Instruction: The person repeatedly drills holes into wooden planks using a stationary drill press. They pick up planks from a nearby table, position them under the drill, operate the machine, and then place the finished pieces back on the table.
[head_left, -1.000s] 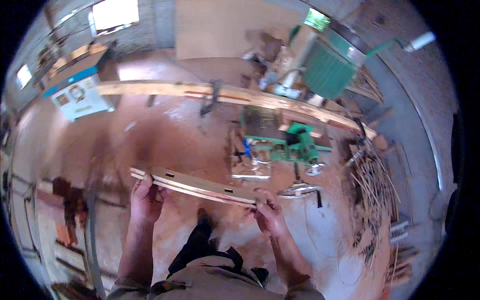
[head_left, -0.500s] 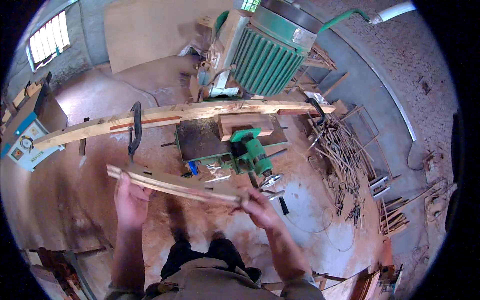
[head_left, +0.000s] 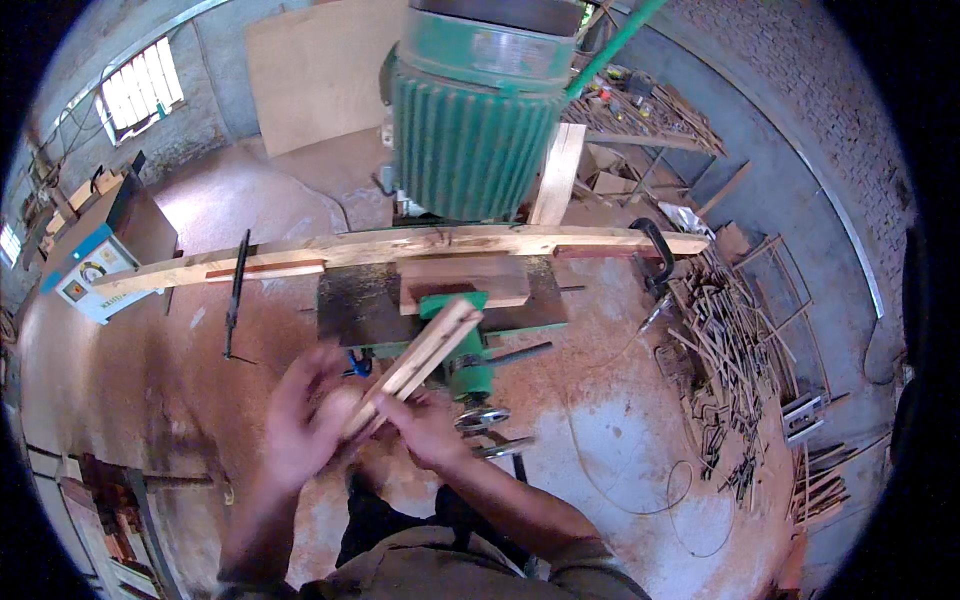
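Observation:
A short pale wooden piece (head_left: 432,345), with a groove or seam along its length, slants up and away from me. My right hand (head_left: 425,428) is closed round its near end. Beside that end is my left hand (head_left: 308,418), smeared by motion, so I cannot tell whether its fingers touch the wood. Past the far tip is a green machine vise (head_left: 465,372) against a reddish wooden block (head_left: 480,278) on a dark machine table (head_left: 350,302).
A long wooden beam (head_left: 380,246) spans the machine, with clamps (head_left: 238,290) at left and right. Above it hangs a green ribbed motor (head_left: 475,135). Handwheels (head_left: 482,418) jut toward me. Scrap sticks (head_left: 725,370) lie at right, and a teal-topped cabinet (head_left: 105,280) stands at left.
The wooden piece has swung from lying crosswise to pointing away from me. My right hand has come left, close to my left hand, whose grip on the far-left end is gone.

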